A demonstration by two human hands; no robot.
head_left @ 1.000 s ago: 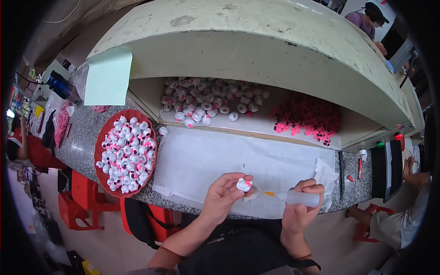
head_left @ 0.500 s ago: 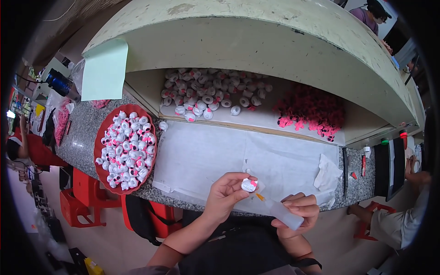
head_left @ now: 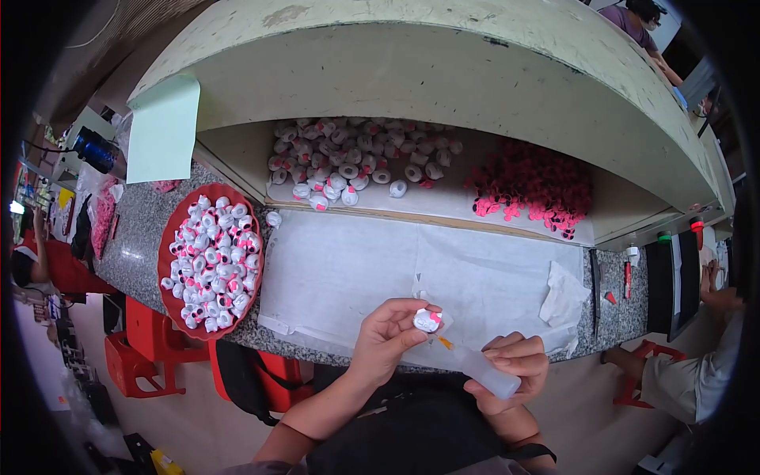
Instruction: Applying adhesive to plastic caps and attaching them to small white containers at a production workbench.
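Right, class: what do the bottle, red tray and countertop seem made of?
Bottle: probably matte plastic; it looks cloudy.
Red tray: likely smooth plastic, evenly coloured, wavy-rimmed.
Countertop: speckles and shine suggest polished stone, perhaps imitation.

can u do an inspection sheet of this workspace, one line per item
surface: white paper sheet on speckled counter
work items: white-and-pink piece; squeeze bottle; red scalloped tray heaped with similar pieces; cabinet holding a white-and-pink heap and pink cutouts
clutter: crumpled paper scrap, red pen
hands: left hand pinches the piece; right hand grips the bottle, orange tip contact unclear
cables: dark cable by blue cylinder
surroundings: red stools, co-workers
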